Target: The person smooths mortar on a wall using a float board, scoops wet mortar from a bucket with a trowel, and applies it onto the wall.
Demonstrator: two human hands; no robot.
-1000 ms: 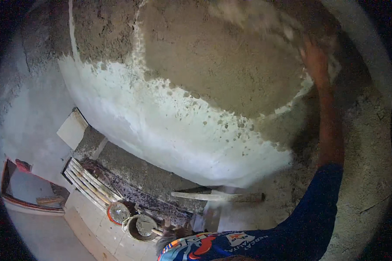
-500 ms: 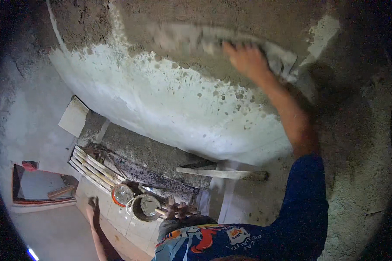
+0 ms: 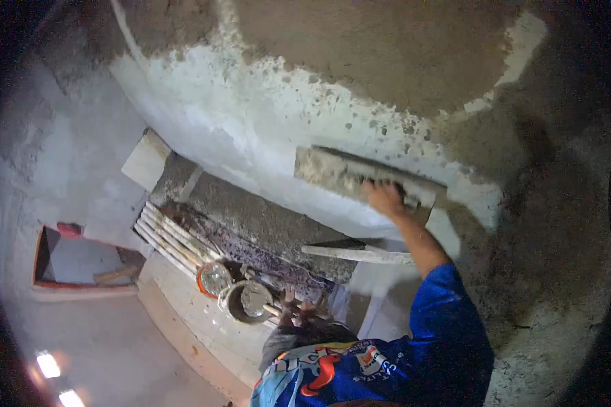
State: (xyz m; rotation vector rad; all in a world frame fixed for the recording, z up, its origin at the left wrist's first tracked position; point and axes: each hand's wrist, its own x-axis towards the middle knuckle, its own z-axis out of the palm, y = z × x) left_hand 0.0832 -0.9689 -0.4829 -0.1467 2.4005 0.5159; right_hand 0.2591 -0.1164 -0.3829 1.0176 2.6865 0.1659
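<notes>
Trowel [image 3: 346, 175] — long, grey-smeared; right hand [image 3: 387, 198] clamped on it — left hand unseen, can't tell.

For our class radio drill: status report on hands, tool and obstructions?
Right hand gripping the float; left hand out of view. Float slanted before the white wall patch, contact unclear. Pale strip just below; no clear obstruction seen.

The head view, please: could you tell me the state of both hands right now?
Left hand: out of view, so it cannot be told.
Right hand: closed, holding a long flat trowel.
</notes>
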